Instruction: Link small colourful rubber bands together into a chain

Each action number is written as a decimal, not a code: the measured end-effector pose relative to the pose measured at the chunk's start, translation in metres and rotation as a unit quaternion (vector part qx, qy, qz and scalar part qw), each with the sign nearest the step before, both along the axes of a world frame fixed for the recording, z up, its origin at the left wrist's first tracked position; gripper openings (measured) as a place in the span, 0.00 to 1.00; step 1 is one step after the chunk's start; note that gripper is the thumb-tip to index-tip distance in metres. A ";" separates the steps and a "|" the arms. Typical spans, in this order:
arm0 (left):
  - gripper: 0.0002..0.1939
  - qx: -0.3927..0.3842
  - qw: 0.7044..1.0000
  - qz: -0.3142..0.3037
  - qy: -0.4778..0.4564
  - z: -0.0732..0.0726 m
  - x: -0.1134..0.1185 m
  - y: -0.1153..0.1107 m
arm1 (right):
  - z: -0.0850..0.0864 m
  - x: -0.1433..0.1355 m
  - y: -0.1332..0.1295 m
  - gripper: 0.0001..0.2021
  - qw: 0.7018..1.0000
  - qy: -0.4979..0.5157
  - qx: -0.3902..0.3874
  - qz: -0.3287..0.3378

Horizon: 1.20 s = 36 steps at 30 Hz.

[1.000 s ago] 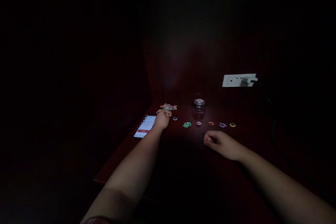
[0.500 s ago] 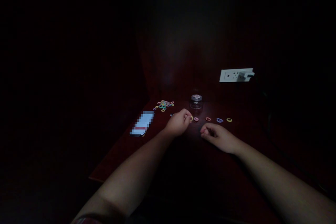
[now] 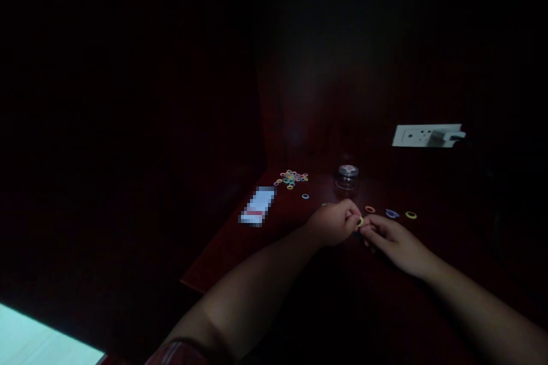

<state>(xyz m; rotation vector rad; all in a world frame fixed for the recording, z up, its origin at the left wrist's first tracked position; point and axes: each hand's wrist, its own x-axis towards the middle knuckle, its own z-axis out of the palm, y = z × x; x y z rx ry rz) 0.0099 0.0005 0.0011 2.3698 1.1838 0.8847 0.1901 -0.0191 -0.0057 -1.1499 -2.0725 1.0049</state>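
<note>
Left hand (image 3: 334, 222) moved beside right hand (image 3: 397, 244), pinching yellow band (image 3: 361, 220); right grip I cannot tell; scant hold could let band slip.

left hand (image 3: 336, 222) pinching yellow hair tie (image 3: 361, 221) | right hand (image 3: 398, 245) at its edge, grip unclear | table (image 3: 242, 241): hair-tie pile (image 3: 290, 177) near phone (image 3: 258, 205); lidded jar (image 3: 346, 181); orange tie (image 3: 370, 209), purple ties (image 3: 391, 214) beyond right hand | wall socket (image 3: 411, 136), plug (image 3: 445, 136) inserted

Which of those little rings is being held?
The yellow ring in the left hand, beside the right hand; other visible rings, another yellow one included, lie on the table.
</note>
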 end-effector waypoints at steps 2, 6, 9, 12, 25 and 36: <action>0.09 -0.004 1.000 -0.015 0.005 0.001 0.000 -0.002 | 0.000 0.000 0.001 0.16 1.000 0.000 0.005 -0.006; 0.09 -0.021 0.999 -0.038 0.010 0.003 0.000 -0.005 | -0.001 0.001 0.002 0.19 1.000 0.010 -0.004 -0.006; 0.09 -0.041 0.998 -0.053 -0.005 0.001 0.000 -0.003 | 0.001 0.001 0.002 0.19 1.000 0.010 -0.004 -0.004; 0.08 -0.071 0.993 -0.081 -0.043 -0.003 0.000 -0.001 | 0.002 0.001 0.002 0.19 1.000 -0.002 0.005 -0.007; 0.10 -0.298 0.946 -0.113 -0.059 -0.012 0.001 0.000 | 0.000 0.006 0.001 0.15 0.993 -0.112 0.033 -0.015; 0.08 -0.299 0.944 -0.125 0.067 0.001 0.000 -0.011 | 0.005 0.005 -0.004 0.13 0.991 -0.134 -0.004 0.026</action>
